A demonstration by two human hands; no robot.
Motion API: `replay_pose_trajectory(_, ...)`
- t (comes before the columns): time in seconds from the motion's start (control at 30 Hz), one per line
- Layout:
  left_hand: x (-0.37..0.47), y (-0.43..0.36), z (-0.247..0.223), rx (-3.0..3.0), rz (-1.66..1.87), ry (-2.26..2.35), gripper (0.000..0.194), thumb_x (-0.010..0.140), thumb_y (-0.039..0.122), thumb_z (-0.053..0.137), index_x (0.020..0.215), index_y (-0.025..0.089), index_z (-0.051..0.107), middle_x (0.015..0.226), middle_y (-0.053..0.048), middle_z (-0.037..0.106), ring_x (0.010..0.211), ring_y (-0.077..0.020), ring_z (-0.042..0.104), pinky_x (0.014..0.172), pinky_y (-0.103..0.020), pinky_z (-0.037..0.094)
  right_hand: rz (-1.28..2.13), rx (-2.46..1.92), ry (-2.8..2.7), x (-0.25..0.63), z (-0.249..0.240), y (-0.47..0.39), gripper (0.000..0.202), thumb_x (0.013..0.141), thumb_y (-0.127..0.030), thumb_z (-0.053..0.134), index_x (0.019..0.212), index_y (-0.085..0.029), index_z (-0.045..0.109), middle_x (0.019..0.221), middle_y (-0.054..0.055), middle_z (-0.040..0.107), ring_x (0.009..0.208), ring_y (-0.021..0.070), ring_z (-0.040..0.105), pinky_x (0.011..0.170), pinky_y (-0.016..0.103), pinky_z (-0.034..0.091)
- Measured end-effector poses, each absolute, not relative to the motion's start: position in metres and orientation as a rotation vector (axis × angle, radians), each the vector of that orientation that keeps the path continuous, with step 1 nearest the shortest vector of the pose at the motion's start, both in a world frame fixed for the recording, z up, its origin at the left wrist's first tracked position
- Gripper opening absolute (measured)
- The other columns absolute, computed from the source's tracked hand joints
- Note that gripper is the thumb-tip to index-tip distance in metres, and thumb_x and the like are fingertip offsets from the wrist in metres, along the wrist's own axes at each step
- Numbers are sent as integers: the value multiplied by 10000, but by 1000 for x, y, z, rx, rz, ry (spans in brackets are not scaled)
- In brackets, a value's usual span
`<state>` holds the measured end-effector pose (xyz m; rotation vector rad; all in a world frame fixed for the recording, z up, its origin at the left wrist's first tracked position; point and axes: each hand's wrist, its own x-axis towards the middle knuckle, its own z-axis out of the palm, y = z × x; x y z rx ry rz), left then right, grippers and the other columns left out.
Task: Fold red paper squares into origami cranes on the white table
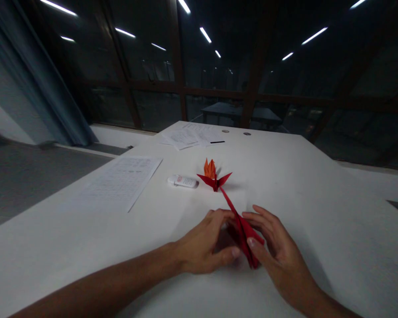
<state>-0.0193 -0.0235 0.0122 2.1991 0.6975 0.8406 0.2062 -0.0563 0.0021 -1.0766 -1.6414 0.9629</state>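
Note:
A red folded-paper crane (243, 232), partly formed with a long thin point reaching away from me, is between my two hands just above the white table. My left hand (207, 247) curls at its left side, index finger against the paper and thumb near its lower edge. On the other side, my right hand (278, 251) pinches a flap, thumb on the near face and fingers behind. Beyond them stands a finished red paper crane (215, 182) with spread wings. Right behind it is an orange folded-paper piece (209, 168). Some left fingertips are hidden by the paper.
A white eraser-like case (183, 181) with printing lies left of the cranes. Printed sheets (119, 181) lie at the left edge, with more papers (192, 135) and a dark pen-like stick (217, 141) at the back. Two small round discs (247, 134) are near the window.

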Motion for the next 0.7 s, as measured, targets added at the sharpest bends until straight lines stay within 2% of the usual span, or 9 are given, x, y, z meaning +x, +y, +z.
replay_pose_trajectory(0.13,-7,-34,12,1587,954,435,430,987,415,564,1318,228,363,1390,-156,516,1218,-250,575,994,-453,489,362,-870,-2229,207,5,-68,738,916,-270,670,1557,-319,308,1531,101,529,1438,326,456,1212,590,296)
replay_pose_trajectory(0.23,3,-37,12,1297,1001,459,563,938,365,677,1382,241,354,1335,-136,584,1203,-240,606,1019,-433,481,81,-713,-2415,209,5,-68,686,904,-251,681,1525,-268,389,1431,98,632,1409,331,495,1242,597,198)
replay_pose_trajectory(0.33,7,-35,10,1121,1041,524,528,899,357,731,1321,218,445,1182,-115,677,1069,-234,674,943,-398,522,46,-741,-2325,213,4,-63,543,885,-224,681,1399,-286,516,1370,85,665,1361,330,538,1213,580,267)
replay_pose_trajectory(0.4,8,-31,9,1058,1046,529,540,890,347,742,1332,226,456,1157,-109,692,1019,-238,697,906,-400,541,65,-854,-2111,216,2,-57,487,870,-210,683,1325,-313,544,1424,92,602,1362,339,518,1169,587,332)
replay_pose_trajectory(0.47,6,-28,9,1040,1046,518,569,883,325,751,1357,238,448,1161,-110,693,1019,-247,704,887,-405,552,197,-1055,-1898,220,1,-49,452,899,-260,666,1327,-308,527,1477,108,528,1385,336,478,1148,581,361)
replay_pose_trajectory(0.53,4,-26,7,1040,1039,520,594,884,327,750,1378,246,430,1156,-110,696,1025,-253,708,876,-407,558,501,-1187,-1733,222,0,-40,439,948,-363,612,1364,-293,489,1478,118,514,1366,320,493,1134,559,391)
replay_pose_trajectory(0.63,2,-25,5,1073,1001,538,574,900,334,733,1366,239,411,1119,-103,704,978,-240,721,856,-394,562,1068,-1198,-1575,223,1,-31,382,983,-475,548,1296,-258,526,1308,115,637,1161,284,641,997,469,515)
replay_pose_trajectory(0.7,0,-25,4,1121,944,560,525,914,339,717,1327,234,410,1071,-88,707,906,-222,726,809,-372,566,1320,-1133,-1548,222,0,-29,375,961,-500,590,1228,-238,560,1167,94,694,1014,263,683,879,410,551)
